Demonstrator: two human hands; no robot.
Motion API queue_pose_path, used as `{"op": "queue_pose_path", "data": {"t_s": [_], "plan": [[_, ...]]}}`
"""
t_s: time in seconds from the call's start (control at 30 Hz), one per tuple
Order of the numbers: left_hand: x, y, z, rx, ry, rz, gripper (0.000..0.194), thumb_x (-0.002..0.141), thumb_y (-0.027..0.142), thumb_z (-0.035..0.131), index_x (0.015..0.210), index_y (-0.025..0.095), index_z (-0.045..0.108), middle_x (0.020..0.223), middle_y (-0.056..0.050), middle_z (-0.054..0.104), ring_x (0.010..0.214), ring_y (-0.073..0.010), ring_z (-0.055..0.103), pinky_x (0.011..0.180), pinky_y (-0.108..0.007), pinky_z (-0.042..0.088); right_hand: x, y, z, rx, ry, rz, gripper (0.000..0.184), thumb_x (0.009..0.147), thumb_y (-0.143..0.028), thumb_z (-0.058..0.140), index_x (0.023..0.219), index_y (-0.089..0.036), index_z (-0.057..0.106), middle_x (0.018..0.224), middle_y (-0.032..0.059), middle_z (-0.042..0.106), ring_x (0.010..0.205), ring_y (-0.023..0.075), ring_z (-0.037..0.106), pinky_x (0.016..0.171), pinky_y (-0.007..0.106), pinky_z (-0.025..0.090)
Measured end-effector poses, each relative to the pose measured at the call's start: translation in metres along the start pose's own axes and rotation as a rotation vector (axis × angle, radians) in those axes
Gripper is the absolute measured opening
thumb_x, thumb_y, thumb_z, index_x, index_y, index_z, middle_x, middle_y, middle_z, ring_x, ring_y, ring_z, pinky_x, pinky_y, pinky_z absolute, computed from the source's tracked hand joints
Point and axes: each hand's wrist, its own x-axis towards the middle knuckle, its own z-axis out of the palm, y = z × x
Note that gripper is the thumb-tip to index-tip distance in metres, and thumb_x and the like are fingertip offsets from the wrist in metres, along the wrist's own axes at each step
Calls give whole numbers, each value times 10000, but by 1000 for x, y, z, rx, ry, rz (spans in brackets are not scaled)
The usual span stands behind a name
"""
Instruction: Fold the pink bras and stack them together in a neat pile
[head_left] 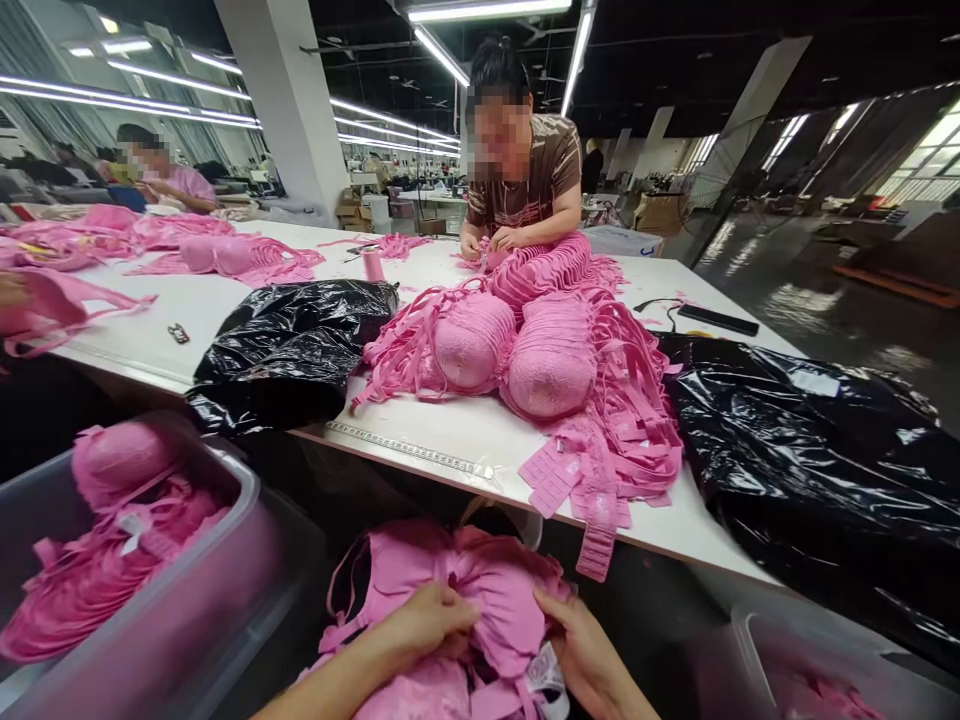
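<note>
A pink bra [510, 610] is spread out in front of me, below the table edge, with its cups' inner side partly facing me. My left hand [431, 620] pinches the fabric near its middle. My right hand [581, 640] grips the right cup's edge between thumb and fingers, beside a white care label [546, 675]. More pink fabric lies beneath, partly hidden by my left forearm. On the white table [420, 420] ahead, a long row of nested pink bras [551, 360] has its straps and bands spread to the sides.
Black plastic bags [292, 340] lie on both sides of the nested bras. A tape measure [412, 450] runs along the table edge. A tub [247, 490] of pink bras stands at left, another tub [750, 640] at lower right. Across the table, a person [555, 160] handles pink pieces.
</note>
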Motion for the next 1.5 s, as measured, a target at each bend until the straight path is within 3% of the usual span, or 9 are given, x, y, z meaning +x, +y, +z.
{"op": "queue_pose_path", "data": {"t_s": [0.1, 0.2, 0.33, 0.53, 0.73, 0.9, 1.17, 1.37, 1.5], "plan": [[5, -6, 9, -428, 87, -1, 339, 545, 336, 800, 503, 149, 520, 464, 24, 539, 460, -87, 506, 548, -217, 424, 1, 2, 7, 66, -45, -13, 302, 558, -281, 818, 789, -124, 703, 735, 66, 725, 756, 229, 676, 716, 320, 508], [8, -8, 21, -638, 241, -20, 242, 574, 264, 792, 655, 130, 608, 625, -47, 666, 588, -145, 610, 636, -265, 485, 1, 0, 12, 79, -23, 37, 316, 539, -282, 828, 782, -123, 703, 760, 81, 731, 810, 259, 678, 752, 351, 514], [8, -7, 31, -718, 185, 71, 265, 582, 259, 781, 739, 90, 651, 661, -92, 697, 637, -202, 646, 689, -322, 510, -3, -3, 13, 14, -21, 25, 377, 547, -301, 824, 855, -128, 692, 823, 93, 731, 838, 268, 675, 762, 359, 518], [0, -6, 33, -652, 151, 343, 363, 534, 212, 808, 851, 108, 663, 879, -109, 719, 891, -264, 648, 865, -378, 472, -9, 3, 13, -147, -84, -28, 426, 544, -347, 813, 881, -131, 666, 831, 102, 723, 809, 267, 674, 730, 350, 524], [-3, -5, 37, -485, 136, 299, 387, 542, 242, 803, 892, 146, 668, 915, -85, 717, 899, -271, 643, 859, -396, 480, -5, 4, 16, -349, 25, -204, 422, 546, -376, 800, 856, -122, 668, 809, 91, 720, 838, 271, 660, 768, 347, 517], [-3, -4, 39, -491, 96, 312, 425, 599, 256, 775, 991, 153, 648, 968, -88, 703, 932, -267, 632, 877, -396, 474, -5, 1, 24, -367, -49, -184, 466, 536, -417, 792, 870, -115, 670, 808, 98, 718, 802, 284, 664, 780, 385, 514], [-3, 0, 38, -481, 186, 345, 451, 590, 271, 790, 991, 128, 643, 987, -114, 695, 1002, -266, 606, 922, -376, 450, 2, 5, 26, -354, -5, -246, 488, 563, -430, 782, 917, -121, 651, 881, 100, 709, 869, 271, 647, 785, 348, 507], [3, -5, 35, -588, 279, 290, 434, 596, 327, 781, 945, 116, 634, 947, -122, 700, 914, -257, 639, 852, -370, 478, 0, 10, 10, -544, -91, -107, 411, 644, -536, 690, 650, -132, 614, 520, 5, 614, 445, 136, 555, 463, 235, 447], [7, -8, 31, -477, 368, 302, 330, 643, 371, 729, 856, 134, 642, 930, -114, 701, 928, -267, 629, 836, -365, 476, -10, 11, 1, -646, -18, -132, 502, 621, -616, 653, 528, -127, 591, 451, 22, 597, 385, 114, 513, 421, 213, 394]]}}
